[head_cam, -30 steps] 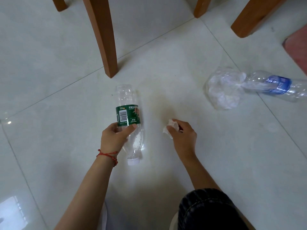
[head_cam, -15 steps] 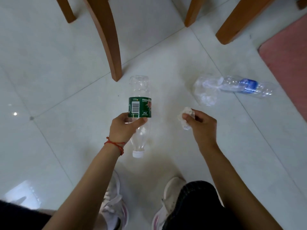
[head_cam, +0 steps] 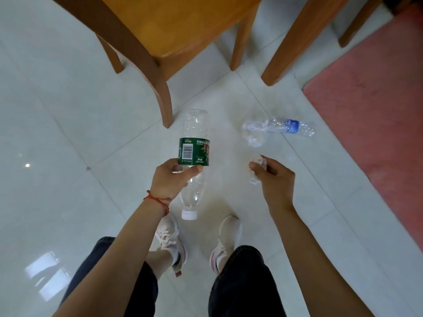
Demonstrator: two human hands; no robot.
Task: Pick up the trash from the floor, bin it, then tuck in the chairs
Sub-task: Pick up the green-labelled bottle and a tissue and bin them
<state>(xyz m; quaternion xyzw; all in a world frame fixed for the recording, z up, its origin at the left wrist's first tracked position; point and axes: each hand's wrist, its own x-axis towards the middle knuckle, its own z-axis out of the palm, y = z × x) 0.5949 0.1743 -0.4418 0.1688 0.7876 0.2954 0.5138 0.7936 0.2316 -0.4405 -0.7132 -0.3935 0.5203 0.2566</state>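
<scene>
1. Our left hand (head_cam: 175, 179) grips the green-label bottle (head_cam: 194, 161) around its middle, thumb curled across the front just under the label, the other fingers wrapped behind. The bottle hangs clear of the floor (head_cam: 68, 133) with its white cap (head_cam: 189, 215) pointing back toward our shoes and its base pointing toward the chair leg (head_cam: 164, 97).

2. Our right hand (head_cam: 273, 179) pinches a small crumpled tissue (head_cam: 257, 168) between thumb and curled fingers; the wad pokes out on the hand's left side. Both hands are therefore occupied.

3. The trash still on the floor is a crumpled plastic bag (head_cam: 253, 133) and a blue-label bottle (head_cam: 289, 126), touching or tangled together at the bag's far end; we cannot tell which.

4. The relation that matters: this pair lies ahead of our right hand and a little beyond its knuckles, near, with the bag closest. The left hand is farther off, with the held bottle in between.

5. The blue-label bottle's long axis runs roughly left to right across our view, one end at the bag, the other toward the red mat (head_cam: 366, 110). We judge a reach from the right hand would meet the bag first.

6. We judge collecting is partway done: two pieces held, two left, nothing binned, no bin in view, and the chair (head_cam: 174, 26) not yet tucked in.
</scene>
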